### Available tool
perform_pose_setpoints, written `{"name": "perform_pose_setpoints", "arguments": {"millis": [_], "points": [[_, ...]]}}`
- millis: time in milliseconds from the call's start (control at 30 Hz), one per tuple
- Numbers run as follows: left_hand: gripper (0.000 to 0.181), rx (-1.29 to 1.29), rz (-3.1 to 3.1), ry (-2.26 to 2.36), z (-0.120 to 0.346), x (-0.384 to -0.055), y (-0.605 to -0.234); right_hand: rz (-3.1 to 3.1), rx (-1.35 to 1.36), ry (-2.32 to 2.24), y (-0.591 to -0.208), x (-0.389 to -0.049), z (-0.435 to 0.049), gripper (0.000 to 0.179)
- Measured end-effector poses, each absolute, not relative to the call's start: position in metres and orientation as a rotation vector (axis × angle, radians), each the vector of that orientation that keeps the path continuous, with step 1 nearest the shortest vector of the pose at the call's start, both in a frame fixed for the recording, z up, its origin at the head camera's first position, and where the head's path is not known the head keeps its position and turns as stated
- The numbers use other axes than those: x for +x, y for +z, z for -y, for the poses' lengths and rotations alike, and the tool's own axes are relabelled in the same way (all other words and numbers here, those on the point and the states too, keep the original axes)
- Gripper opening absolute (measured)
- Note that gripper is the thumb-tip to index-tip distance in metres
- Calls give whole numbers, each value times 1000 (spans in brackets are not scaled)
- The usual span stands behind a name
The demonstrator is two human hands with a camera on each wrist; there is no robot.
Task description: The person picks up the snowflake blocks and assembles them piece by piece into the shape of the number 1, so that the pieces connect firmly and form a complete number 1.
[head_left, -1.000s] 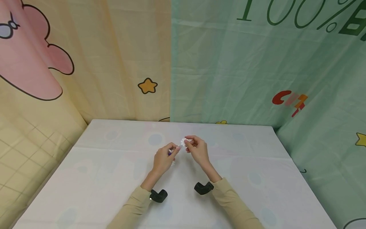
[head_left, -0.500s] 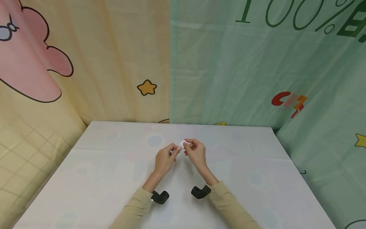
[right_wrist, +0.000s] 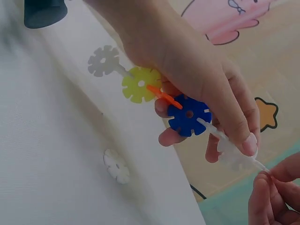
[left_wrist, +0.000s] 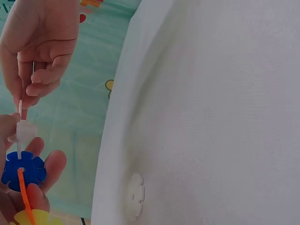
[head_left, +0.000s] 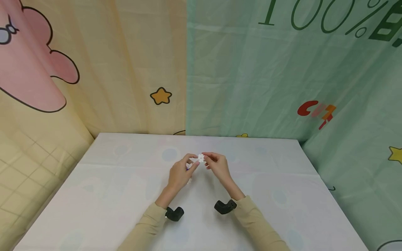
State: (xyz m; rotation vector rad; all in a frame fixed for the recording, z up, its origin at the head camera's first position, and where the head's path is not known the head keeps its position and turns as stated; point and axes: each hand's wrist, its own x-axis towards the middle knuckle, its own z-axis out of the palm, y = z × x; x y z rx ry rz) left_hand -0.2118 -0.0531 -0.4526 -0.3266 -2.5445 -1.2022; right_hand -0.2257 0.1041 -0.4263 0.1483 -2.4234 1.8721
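My left hand holds a chain of slotted plastic snowflake discs, its thumb pressed on a white disc near the chain's end. Behind that, the chain runs through a blue disc, an edge-on orange disc and a yellow disc to a whitish disc at the far end. My right hand pinches a white disc, seen edge-on at the left thumb's disc in the right wrist view. Both hands meet above the table, fingertips close together.
A loose white disc lies on the white-covered table below the hands. Black wrist cameras sit on both wrists. Printed curtains hang behind the table's far edge.
The right hand moved slightly left, then back right. My left forefinger has straightened a little, and more of the white disc between the hands shows. Both hands keep their hold.
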Motion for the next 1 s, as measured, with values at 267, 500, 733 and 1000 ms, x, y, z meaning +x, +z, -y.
{"name": "perform_pose_setpoints", "arguments": {"millis": [267, 500, 733, 1000], "points": [[30, -325, 2492, -1027, 54, -219, -452, 2453, 154, 1849, -393, -211, -100, 25], [21, -292, 2484, -982, 58, -220, -453, 2459, 143, 1956, -423, -235, -103, 28], [23, -240, 2513, -1073, 67, -222, -448, 2409, 221, 1942, -434, -242, -106, 27], [24, -150, 2580, -1202, 76, -218, -444, 2526, 207, 1864, -453, -239, -105, 24]]}}
